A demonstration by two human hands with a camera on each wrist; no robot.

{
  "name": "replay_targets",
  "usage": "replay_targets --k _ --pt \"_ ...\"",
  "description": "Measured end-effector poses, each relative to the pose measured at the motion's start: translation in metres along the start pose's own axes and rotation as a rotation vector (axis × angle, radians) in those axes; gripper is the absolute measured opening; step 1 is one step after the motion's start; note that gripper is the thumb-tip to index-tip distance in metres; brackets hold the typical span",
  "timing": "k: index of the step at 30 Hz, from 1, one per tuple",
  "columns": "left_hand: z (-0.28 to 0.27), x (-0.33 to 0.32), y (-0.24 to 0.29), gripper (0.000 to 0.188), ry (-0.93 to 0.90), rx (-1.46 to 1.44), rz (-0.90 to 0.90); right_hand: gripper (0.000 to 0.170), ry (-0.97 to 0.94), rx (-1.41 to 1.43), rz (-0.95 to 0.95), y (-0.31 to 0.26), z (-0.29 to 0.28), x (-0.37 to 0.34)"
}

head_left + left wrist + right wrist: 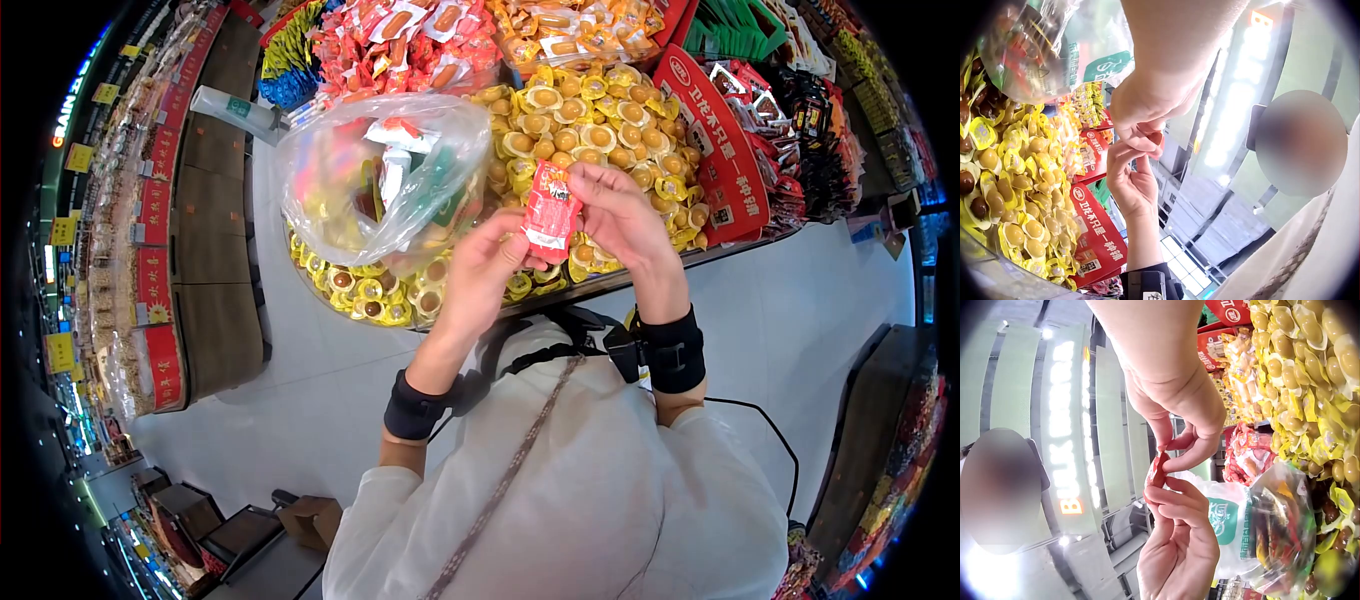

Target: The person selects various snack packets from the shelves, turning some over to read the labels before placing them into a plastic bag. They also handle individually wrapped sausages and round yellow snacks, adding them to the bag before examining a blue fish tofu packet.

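From where I stand, the small red packet (552, 208) is up in the air between the person's two hands, just right of the clear plastic bag (335, 235) and above the heap of yellow-wrapped brown balls (600, 120) beside it. Both grips are pinching: the left hand (485, 258) has the packet's near end, on the side toward the bag, between thumb and fingers, and the right hand (625, 212) nips the opposite corner, at the far end on the side away from the bag.

That diagonal is what I'd say counts most here. The long axis runs from the person out toward the heap, with the bag off to its left, so the left hand is the nearer one to the bag, while neither hand is apart from the packet.

The packet itself is flat and a bit crinkled, bright red with pale lettering, some yellowish print near the far end and a whitish band at the near one. Its printed face is tipped up toward the person's head. Whether either end is torn, I can't tell from here.
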State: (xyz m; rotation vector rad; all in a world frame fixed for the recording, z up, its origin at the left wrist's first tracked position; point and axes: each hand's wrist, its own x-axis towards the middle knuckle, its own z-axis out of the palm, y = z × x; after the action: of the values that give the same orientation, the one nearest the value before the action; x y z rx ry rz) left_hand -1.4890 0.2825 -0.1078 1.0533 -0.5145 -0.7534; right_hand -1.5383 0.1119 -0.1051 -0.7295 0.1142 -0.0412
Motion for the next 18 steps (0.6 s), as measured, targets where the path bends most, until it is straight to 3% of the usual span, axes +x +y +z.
replay_targets --k 5,12,15,16,18 --pt "0.000 0.000 0.000 0.029 -0.013 -0.081 -0.042 0.014 -0.031 0.010 0.002 0.001 -0.001 0.000" --pt "-0.008 0.001 -0.002 0.021 0.045 -0.040 -0.047 0.011 0.092 -0.165 -0.072 0.001 0.001 0.002" --pt "-0.006 0.005 -0.008 0.022 0.264 0.468 0.209 0.011 0.212 -0.343 -0.127 -0.001 0.003 -0.001" --pt "0.000 0.006 -0.002 0.027 0.327 0.668 0.369 0.011 0.233 -0.389 -0.149 0.001 0.000 -0.001" --pt "-0.002 0.006 0.003 0.030 0.211 1.133 0.661 0.008 0.247 -0.435 -0.157 0.003 -0.006 -0.002"
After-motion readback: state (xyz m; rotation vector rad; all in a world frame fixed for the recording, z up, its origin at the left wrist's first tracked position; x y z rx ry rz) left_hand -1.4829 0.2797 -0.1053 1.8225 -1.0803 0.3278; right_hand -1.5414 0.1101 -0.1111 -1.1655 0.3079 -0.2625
